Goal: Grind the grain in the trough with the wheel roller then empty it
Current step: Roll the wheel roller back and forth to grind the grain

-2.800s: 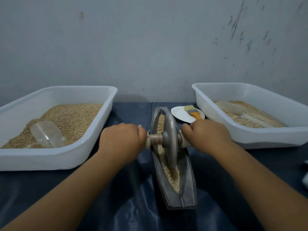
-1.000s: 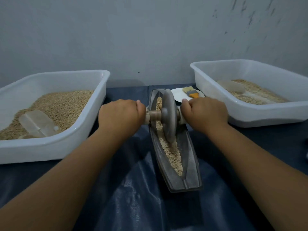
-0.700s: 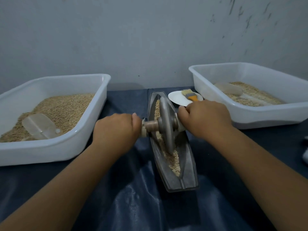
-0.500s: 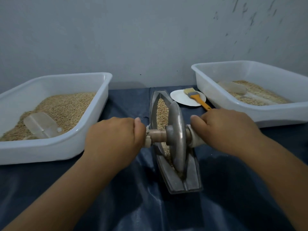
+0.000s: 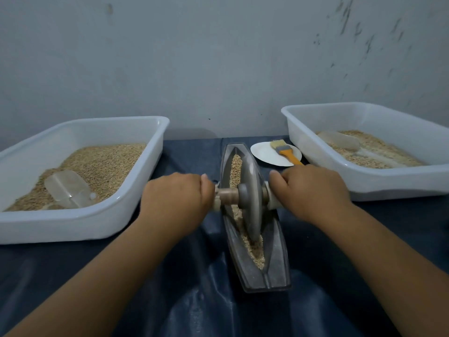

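A boat-shaped metal trough point(image 5: 277, 261) lies lengthwise on the dark blue cloth, with pale grain point(image 5: 255, 251) along its groove. The metal wheel roller point(image 5: 251, 198) stands upright in the groove near the trough's middle, its wooden axle sticking out to both sides. My left hand point(image 5: 175, 200) grips the left handle and my right hand point(image 5: 308, 190) grips the right handle. Both handle ends are hidden inside my fists.
A white tub point(image 5: 102, 222) of grain with a clear scoop point(image 5: 68, 190) sits at the left. A second white tub point(image 5: 379, 186) with grain and a scoop stands at the right. Behind the trough, a small white plate point(image 5: 264, 154) carries an orange-handled brush point(image 5: 284, 152). A grey wall is close behind.
The wheel rolled to the near end of the trough half a second ago and has since rolled back toward the middle. Both hands keep their grip on the handles.
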